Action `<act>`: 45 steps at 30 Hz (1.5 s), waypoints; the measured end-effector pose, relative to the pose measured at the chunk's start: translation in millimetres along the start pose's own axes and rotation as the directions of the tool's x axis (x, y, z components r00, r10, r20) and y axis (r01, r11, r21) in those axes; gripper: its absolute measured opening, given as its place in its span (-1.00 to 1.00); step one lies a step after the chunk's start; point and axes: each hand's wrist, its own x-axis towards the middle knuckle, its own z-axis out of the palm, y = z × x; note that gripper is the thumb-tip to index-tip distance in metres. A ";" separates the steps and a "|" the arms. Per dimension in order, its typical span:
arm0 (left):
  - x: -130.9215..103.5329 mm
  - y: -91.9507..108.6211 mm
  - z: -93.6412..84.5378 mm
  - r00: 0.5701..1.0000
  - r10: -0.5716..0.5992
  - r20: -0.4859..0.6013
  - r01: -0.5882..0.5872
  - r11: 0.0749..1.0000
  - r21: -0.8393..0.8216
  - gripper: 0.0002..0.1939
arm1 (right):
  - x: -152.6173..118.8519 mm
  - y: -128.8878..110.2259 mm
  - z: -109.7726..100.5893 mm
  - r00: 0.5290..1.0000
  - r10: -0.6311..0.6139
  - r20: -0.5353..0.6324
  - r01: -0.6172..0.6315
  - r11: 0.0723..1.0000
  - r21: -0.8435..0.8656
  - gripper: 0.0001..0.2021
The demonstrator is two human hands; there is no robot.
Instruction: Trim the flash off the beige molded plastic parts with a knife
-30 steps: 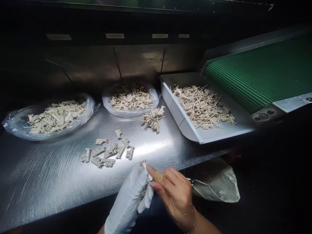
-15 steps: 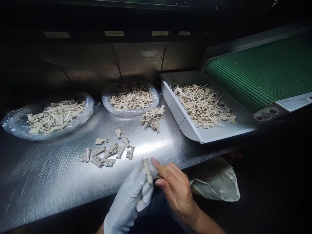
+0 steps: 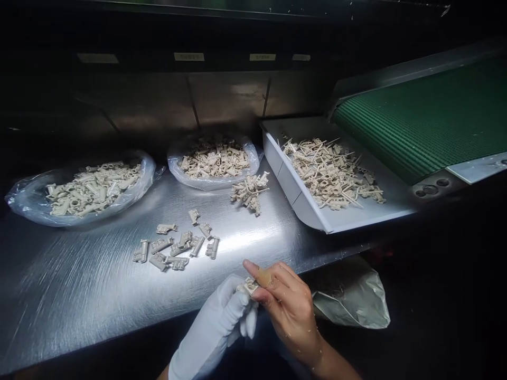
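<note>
A small beige plastic part (image 3: pixel 250 285) with a round opening sits in the fingertips of my left hand (image 3: pixel 222 322), which wears a white glove and is closed on it. My right hand (image 3: pixel 289 306) is bare, with a tan wrap around the index finger and pale specks on the skin. Its thumb presses against the part's right side, the index finger lies just above, and the other fingers are curled. Whether those curled fingers hide anything cannot be made out. Beyond my hands, several similar loose parts (image 3: pixel 180 247) lie on the metal table (image 3: pixel 99 279).
Two plastic-lined containers (image 3: pixel 81 218) (image 3: pixel 214 183) hold heaps of beige parts. A small pile (image 3: pixel 250 192) lies beside a white tray (image 3: pixel 293 195) full of parts with thin sprues. A green conveyor belt (image 3: pixel 428 116) is at right. A silvery bag (image 3: pixel 356 301) hangs below the table edge.
The part in my left hand has turned from upright to showing its round opening. My left hand has shifted right, and the right thumb now touches the part.
</note>
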 end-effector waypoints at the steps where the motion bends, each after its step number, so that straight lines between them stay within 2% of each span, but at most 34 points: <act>1: 0.0 -1.7 -0.4 1.000 0.022 -0.012 -0.022 1.000 0.012 -0.55 | -0.1 -0.3 -0.9 1.000 -0.003 0.002 0.003 1.000 -0.022 -0.65; 7: -5.4 -14.5 -2.2 0.981 0.138 -0.138 -0.119 0.984 0.134 -0.60 | -0.9 -1.6 -4.6 0.998 -0.068 -0.010 0.066 0.985 -0.157 -0.65; 11: -8.1 -16.3 -0.1 0.965 0.187 -0.185 -0.153 0.971 0.184 -0.61 | -2.6 -1.0 -5.2 0.994 -0.108 0.000 0.105 0.961 -0.255 -0.62; 15: -8.3 -17.1 1.5 0.948 0.223 -0.229 -0.158 0.950 0.271 -0.61 | -5.1 1.5 -5.7 0.990 -0.141 0.018 0.141 0.955 -0.262 -0.61; 18: -9.4 -20.1 -0.7 0.909 0.333 -0.251 -0.210 0.886 0.413 -0.73 | -6.8 3.3 -6.0 0.989 -0.143 0.028 0.146 0.959 -0.244 -0.58; 22: -11.5 -23.0 -7.0 0.852 0.494 -0.174 -0.303 0.736 0.605 -0.83 | -5.0 2.1 -7.4 0.986 -0.160 0.038 0.164 0.935 -0.315 -0.56; 25: -12.0 -21.4 -9.4 0.829 0.540 -0.148 -0.321 0.675 0.665 -0.86 | -1.5 -0.8 -9.4 0.981 -0.188 0.044 0.191 0.916 -0.353 -0.62; 29: -11.9 -17.0 -7.3 0.845 0.509 -0.166 -0.294 0.699 0.652 -0.80 | 0.4 -1.0 -9.7 0.981 -0.177 0.077 0.192 0.935 -0.297 -0.66; 35: -13.9 -16.7 -5.1 0.879 0.444 -0.174 -0.271 0.766 0.583 -0.78 | -3.5 5.1 -3.7 0.990 -0.131 0.052 0.139 0.969 -0.205 -0.54; 39: -14.0 -16.2 -7.6 0.917 0.362 -0.168 -0.240 0.836 0.494 -0.74 | -4.6 5.1 -3.0 0.990 -0.126 0.058 0.135 0.975 -0.175 -0.60; 42: -11.3 -13.3 -8.5 0.965 0.220 -0.142 -0.170 0.939 0.300 -0.66 | -4.3 5.6 -3.5 0.991 -0.112 0.067 0.120 0.985 -0.123 -0.62; 44: -8.5 -11.1 -7.8 0.998 0.040 -0.056 -0.037 0.997 0.063 -0.56 | -3.5 6.8 -3.4 0.993 -0.093 0.070 0.098 0.993 -0.073 -0.63; 45: -7.0 -10.1 -7.3 0.999 -0.039 0.010 0.039 0.999 -0.034 -0.50 | -3.1 7.5 -3.2 0.994 -0.084 0.067 0.088 0.995 -0.052 -0.62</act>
